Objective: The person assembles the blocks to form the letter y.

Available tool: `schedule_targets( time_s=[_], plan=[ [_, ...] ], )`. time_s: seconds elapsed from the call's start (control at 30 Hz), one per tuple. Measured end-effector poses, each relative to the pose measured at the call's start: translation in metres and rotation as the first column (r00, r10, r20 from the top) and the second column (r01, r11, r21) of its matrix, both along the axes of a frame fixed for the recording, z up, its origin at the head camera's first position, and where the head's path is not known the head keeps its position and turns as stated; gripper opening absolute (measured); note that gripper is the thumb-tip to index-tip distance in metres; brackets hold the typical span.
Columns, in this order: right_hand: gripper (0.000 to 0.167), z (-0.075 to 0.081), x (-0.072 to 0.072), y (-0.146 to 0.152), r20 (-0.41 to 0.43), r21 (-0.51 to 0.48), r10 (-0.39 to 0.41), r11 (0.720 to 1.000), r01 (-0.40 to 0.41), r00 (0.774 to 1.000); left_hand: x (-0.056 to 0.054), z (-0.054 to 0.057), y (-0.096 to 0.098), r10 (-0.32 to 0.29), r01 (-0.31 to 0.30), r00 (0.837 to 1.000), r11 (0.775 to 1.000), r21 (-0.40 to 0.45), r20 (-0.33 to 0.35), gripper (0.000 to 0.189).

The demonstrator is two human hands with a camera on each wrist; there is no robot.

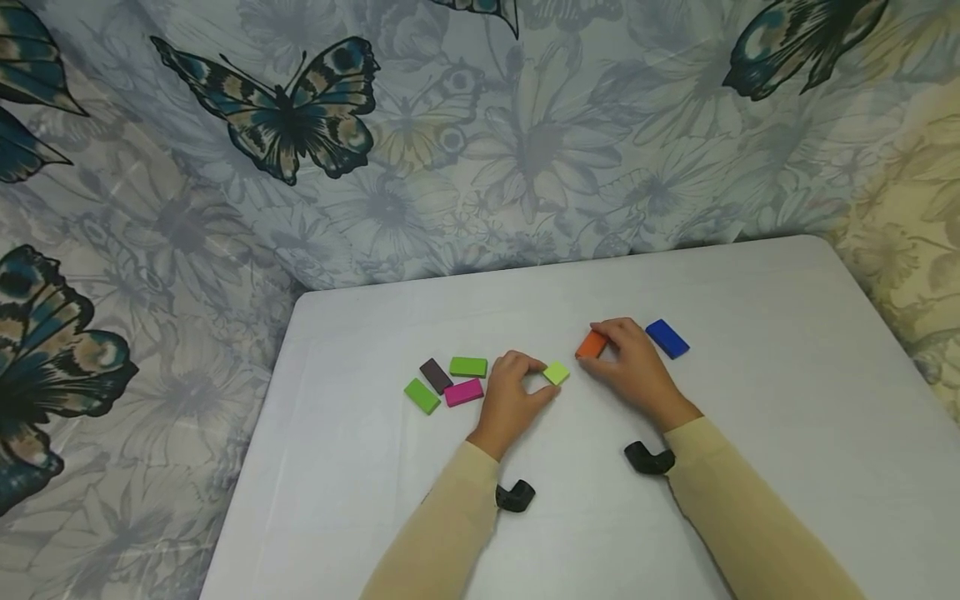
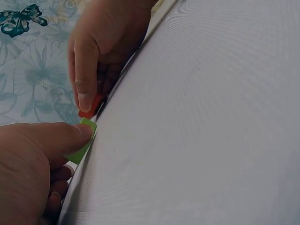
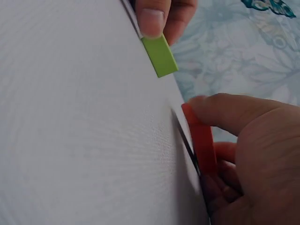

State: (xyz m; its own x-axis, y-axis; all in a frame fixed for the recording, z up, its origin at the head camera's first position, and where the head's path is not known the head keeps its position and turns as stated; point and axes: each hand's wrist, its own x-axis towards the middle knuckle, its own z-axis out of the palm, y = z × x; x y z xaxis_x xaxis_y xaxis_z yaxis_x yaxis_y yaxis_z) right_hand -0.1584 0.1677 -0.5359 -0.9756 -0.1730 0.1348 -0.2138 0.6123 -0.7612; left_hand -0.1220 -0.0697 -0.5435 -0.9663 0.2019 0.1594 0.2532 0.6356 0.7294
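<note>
My left hand (image 1: 512, 400) pinches a lime-green block (image 1: 556, 372) between thumb and fingers, low over the white table. To its right, my right hand (image 1: 636, 371) holds an orange-red block (image 1: 592, 343) by thumb and fingertips. A short gap separates the two blocks in the head view. In the right wrist view the orange-red block (image 3: 201, 140) looks long and narrow, with the thumb at its upper end. The green block (image 3: 160, 55) shows beyond it under the left thumb. A blue block (image 1: 667, 339) lies just beyond the right hand.
Left of the left hand lie two green blocks (image 1: 468, 367), a dark brown block (image 1: 436, 376) and a magenta block (image 1: 464, 392), close together. The white table (image 1: 360, 500) reaches back to a wall hung with butterfly-patterned cloth (image 1: 540, 150). Black wrist pieces (image 1: 516, 497) stick out at both sleeves.
</note>
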Motion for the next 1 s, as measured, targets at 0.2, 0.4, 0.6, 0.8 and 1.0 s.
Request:
schedule_targets(
  time_s=[0.2, 0.4, 0.6, 0.8, 1.0],
  plan=[
    [0.053, 0.0, 0.004, 0.006, 0.023, -0.033, 0.015, 0.999, -0.014, 1.0, -0.001, 0.001, -0.003, -0.052, 0.052, 0.999, 0.998, 0.044, 0.009, 0.036],
    [0.053, -0.002, 0.003, 0.01, 0.03, -0.102, 0.034, 0.994, -0.03, 0.999, -0.004, -0.003, -0.007, -0.057, 0.057, 0.998, 0.997, 0.06, -0.014, 0.034],
    [0.049, -0.003, 0.002, 0.009, 0.002, -0.085, 0.046, 0.995, -0.045, 0.999, -0.004, -0.003, -0.006, -0.04, 0.042, 0.999, 0.997, 0.066, -0.028, 0.029],
    [0.047, -0.006, 0.002, 0.008, -0.001, -0.091, 0.068, 0.994, -0.067, 0.998, -0.002, -0.001, -0.005, -0.035, 0.036, 0.999, 0.998, 0.059, -0.016, 0.028],
    [0.046, -0.007, 0.005, 0.008, 0.001, -0.091, 0.077, 0.993, -0.077, 0.997, -0.001, -0.001, -0.003, -0.045, 0.046, 0.999, 0.998, 0.054, -0.006, 0.027]
  ],
)
